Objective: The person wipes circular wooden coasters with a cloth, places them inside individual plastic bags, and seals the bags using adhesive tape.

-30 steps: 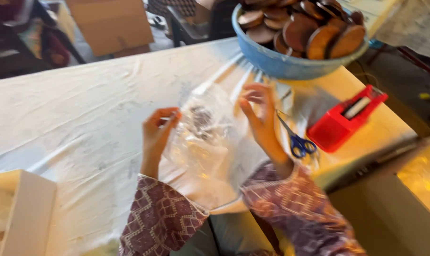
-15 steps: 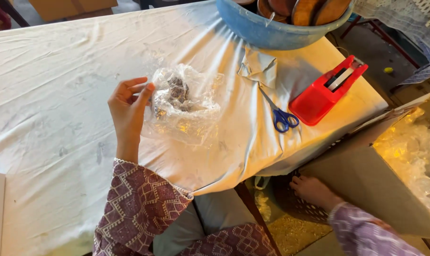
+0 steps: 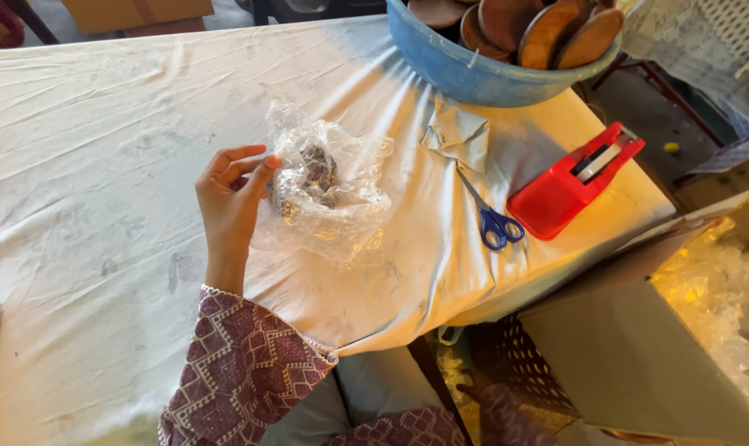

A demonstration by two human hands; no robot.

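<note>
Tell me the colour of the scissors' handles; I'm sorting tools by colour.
Blue: the scissors lie on the white cloth beside the red tape dispenser, seen in the head view.

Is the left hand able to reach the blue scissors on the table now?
Probably yes: the left hand holds the plastic-wrapped bundle, but only bare cloth lies between the bundle and the blue scissors, so it would need to let go first.

We count one hand (image 3: 228, 198) up top, one crumpled plastic bundle (image 3: 325, 194), one pair of blue-handled scissors (image 3: 490, 216), one red tape dispenser (image 3: 574, 182), one blue basin (image 3: 474, 70), one cardboard box (image 3: 639, 347) alongside.
</note>
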